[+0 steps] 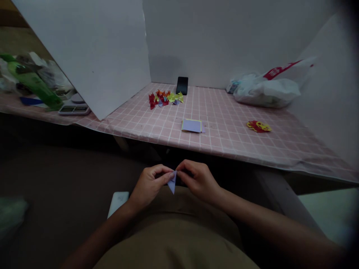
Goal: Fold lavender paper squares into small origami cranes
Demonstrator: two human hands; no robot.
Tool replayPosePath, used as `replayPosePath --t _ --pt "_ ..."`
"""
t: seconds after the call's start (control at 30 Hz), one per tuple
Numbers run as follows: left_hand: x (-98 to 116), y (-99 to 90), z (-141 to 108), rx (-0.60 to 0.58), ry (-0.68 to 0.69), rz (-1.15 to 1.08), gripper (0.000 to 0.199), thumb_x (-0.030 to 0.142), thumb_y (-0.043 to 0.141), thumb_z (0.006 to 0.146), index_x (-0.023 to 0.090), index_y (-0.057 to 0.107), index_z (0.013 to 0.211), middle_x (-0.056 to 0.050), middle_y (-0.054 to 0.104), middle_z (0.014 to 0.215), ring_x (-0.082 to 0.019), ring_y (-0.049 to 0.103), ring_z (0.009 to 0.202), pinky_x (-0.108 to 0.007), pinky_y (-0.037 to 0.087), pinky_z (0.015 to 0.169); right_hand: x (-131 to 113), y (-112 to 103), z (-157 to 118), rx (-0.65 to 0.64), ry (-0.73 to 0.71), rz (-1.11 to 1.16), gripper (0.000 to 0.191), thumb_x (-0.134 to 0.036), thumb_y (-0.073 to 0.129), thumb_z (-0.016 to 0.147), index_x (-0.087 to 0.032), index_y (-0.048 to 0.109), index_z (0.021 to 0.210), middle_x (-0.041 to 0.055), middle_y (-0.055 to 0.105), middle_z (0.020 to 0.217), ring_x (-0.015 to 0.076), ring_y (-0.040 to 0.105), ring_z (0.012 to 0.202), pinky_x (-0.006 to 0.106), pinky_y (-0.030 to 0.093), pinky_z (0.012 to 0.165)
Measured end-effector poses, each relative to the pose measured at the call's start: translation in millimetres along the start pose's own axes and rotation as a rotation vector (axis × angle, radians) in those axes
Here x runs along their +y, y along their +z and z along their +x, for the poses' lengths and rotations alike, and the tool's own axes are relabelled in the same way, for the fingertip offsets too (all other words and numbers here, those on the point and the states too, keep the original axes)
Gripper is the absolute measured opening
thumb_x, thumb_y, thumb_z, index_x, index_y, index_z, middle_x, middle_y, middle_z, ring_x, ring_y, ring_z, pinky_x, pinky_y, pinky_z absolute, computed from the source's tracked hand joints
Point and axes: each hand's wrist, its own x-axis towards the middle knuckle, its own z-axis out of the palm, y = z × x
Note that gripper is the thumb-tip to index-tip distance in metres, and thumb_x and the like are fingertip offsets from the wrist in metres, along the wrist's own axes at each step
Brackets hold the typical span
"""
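Note:
A small folded piece of lilac paper (172, 184) is held over my lap, its pointed end hanging down. My left hand (150, 184) pinches its upper left side between thumb and fingers. At the paper's top right corner, my right hand (198, 180) has thumb and forefinger pinched on the edge. On the table beyond lies a stack of square paper sheets (192, 126), lilac on top with yellow showing at the rim. Farther back stands a cluster of small folded paper figures (165, 98) in red, orange, yellow and lilac.
A pink checked tablecloth (224, 129) covers the table. A black phone (182, 85) leans at the back, a white plastic bag (266, 89) lies right, and a red and yellow bundle (258, 126) sits nearer. Left are a white panel (106, 56), kitchen scale (74, 109) and green bottle (35, 84).

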Motion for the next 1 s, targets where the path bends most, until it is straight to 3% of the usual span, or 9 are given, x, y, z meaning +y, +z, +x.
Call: replayPosePath --t 0.37,0.77,1.0 --pt "-4 -0.8 1 -0.087 -0.014 -0.039 0.021 0.034 0.066 0.084 0.016 0.066 0.073 0.002 0.058 0.070 -0.011 0.047 0.064 -0.025 0.037 0.061 1 2 1 -0.149 0.319 0.422 0.014 -0.028 0.060 0.089 -0.016 0.061 0.081 -0.0005 0.060 0.068 0.0122 0.056 0.059 0.025 0.043 0.057" --pt "-12 -2.6 3 -0.167 -0.080 -0.138 0.020 0.034 0.063 0.083 0.017 0.058 0.073 0.003 0.051 0.066 -0.012 0.042 0.062 -0.026 0.033 0.062 2 -1 3 -0.281 0.395 0.658 0.032 -0.044 0.061 0.091 -0.015 0.061 0.079 0.0012 0.063 0.071 0.0117 0.061 0.058 0.026 0.048 0.059" --pt "-15 0.2 3 -0.195 -0.139 -0.202 0.026 0.039 0.066 0.082 0.017 0.056 0.072 0.004 0.049 0.064 -0.011 0.041 0.060 -0.026 0.031 0.060 0 -1 4 -0.271 0.450 0.606 0.041 -0.053 0.072 0.082 -0.015 0.061 0.075 -0.0011 0.061 0.064 0.0104 0.057 0.054 0.024 0.044 0.054"
